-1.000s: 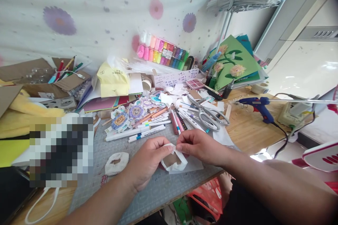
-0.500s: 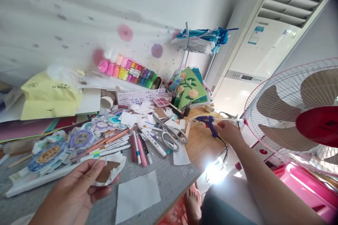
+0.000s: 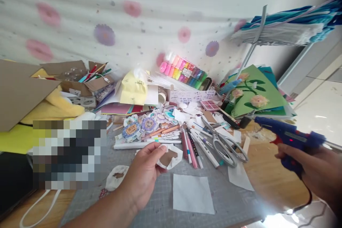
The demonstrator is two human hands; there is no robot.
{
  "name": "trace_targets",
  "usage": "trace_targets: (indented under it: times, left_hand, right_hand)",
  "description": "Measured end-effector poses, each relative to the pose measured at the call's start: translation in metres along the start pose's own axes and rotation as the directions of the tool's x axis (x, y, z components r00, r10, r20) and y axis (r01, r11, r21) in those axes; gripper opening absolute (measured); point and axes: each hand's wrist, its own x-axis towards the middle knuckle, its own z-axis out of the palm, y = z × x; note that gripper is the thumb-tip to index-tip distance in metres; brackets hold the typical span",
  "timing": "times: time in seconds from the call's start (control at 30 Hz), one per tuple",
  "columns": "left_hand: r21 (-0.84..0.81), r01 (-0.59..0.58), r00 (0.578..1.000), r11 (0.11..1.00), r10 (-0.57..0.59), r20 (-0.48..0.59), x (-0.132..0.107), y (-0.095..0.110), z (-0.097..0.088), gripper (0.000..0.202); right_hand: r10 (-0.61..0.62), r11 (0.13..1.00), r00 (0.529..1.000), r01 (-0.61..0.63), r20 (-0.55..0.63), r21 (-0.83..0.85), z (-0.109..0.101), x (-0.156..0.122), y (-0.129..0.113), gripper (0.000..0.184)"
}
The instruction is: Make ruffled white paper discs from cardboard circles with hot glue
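Between the thumb and fingers of my left hand [image 3: 145, 171] is a small cardboard piece [image 3: 169, 158] with torn white paper folded over its edges. My right hand [image 3: 307, 162] is wrapped round the handle of a blue glue gun [image 3: 291, 137], whose nozzle points left and whose red light is lit. A square of white paper [image 3: 192, 194] lies flat on the grey cutting mat [image 3: 149, 206], below and right of my left hand. Left of my wrist rests another paper-wrapped cardboard piece [image 3: 117, 177].
Scissors [image 3: 226, 146], several markers [image 3: 204, 148] and round paper cutouts [image 3: 148, 124] crowd the middle. A set of coloured clay [image 3: 184, 71] leans at the back. On the right stands a green card with flowers [image 3: 252, 92]. A cardboard box [image 3: 82, 82] holds pencils at the left.
My right hand has lifted the glue gun off the table's right side. The view has swung left, and my left hand still holds the paper-edged cardboard.
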Motion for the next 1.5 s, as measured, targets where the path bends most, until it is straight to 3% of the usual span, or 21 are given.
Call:
trace_targets:
  times: [0.07, 0.13, 0.17, 0.23, 0.3, 0.37, 0.57, 0.83, 1.0, 1.27, 1.5]
  left_hand:
    - [-0.021, 0.025, 1.000, 0.999, -0.025, 0.000, -0.001, 0.001, 0.002, 0.013]
    - [-0.044, 0.037, 0.999, 0.998, -0.037, -0.013, -0.002, 0.002, 0.003, 0.011]
    - [-0.055, 0.040, 0.999, 0.998, -0.041, -0.018, -0.003, 0.003, 0.004, 0.010]
    - [-0.069, 0.052, 0.998, 0.996, -0.053, -0.016, -0.004, 0.004, 0.005, 0.010]
    - [-0.071, 0.069, 0.998, 0.995, -0.070, -0.004, -0.004, 0.004, 0.006, 0.010]
    - [-0.072, 0.083, 0.997, 0.994, -0.083, 0.006, -0.004, 0.005, 0.006, 0.010]
    - [-0.092, 0.124, 0.992, 0.988, -0.123, 0.010, -0.005, 0.006, 0.008, 0.011]
    - [-0.036, 0.147, 0.989, 0.989, -0.146, 0.028, -0.006, 0.006, 0.007, 0.013]
    - [0.034, 0.127, 0.991, 0.991, -0.128, 0.040, -0.006, 0.006, 0.006, 0.016]
    - [0.062, 0.075, 0.994, 0.995, -0.080, 0.081, -0.007, 0.009, 0.008, 0.021]
    - [0.187, -0.072, 0.993, 0.980, 0.053, 0.105, -0.006, 0.003, 0.004, 0.024]
  right_hand:
    - [-0.010, 0.993, 0.995, -0.003, 0.102, 0.119, 0.022, -0.023, -0.023, 0.010]
    - [-0.116, 0.993, 0.972, 0.106, 0.205, 0.057, 0.045, -0.045, -0.052, 0.018]
    - [-0.233, 0.972, 0.950, 0.231, 0.208, 0.035, 0.056, -0.054, -0.067, 0.018]
    - [-0.409, 0.905, 0.859, 0.426, 0.309, 0.013, 0.072, -0.068, -0.094, 0.007]
    - [-0.460, 0.870, 0.792, 0.493, 0.402, 0.026, 0.082, -0.075, -0.112, 0.004]
    - [-0.453, 0.865, 0.759, 0.502, 0.468, 0.024, 0.088, -0.079, -0.120, 0.009]
    - [-0.502, 0.797, 0.711, 0.601, 0.493, -0.055, 0.097, -0.080, -0.117, 0.009]
    - [-0.536, 0.725, 0.688, 0.672, 0.489, -0.150, 0.101, -0.078, -0.115, 0.010]
    - [-0.492, 0.742, 0.702, 0.648, 0.514, -0.175, 0.099, -0.078, -0.112, 0.009]
    - [-0.466, 0.754, 0.696, 0.635, 0.547, -0.166, 0.094, -0.079, -0.106, 0.004]
    - [-0.499, 0.757, 0.701, 0.639, 0.509, -0.139, 0.093, -0.083, -0.108, 0.008]
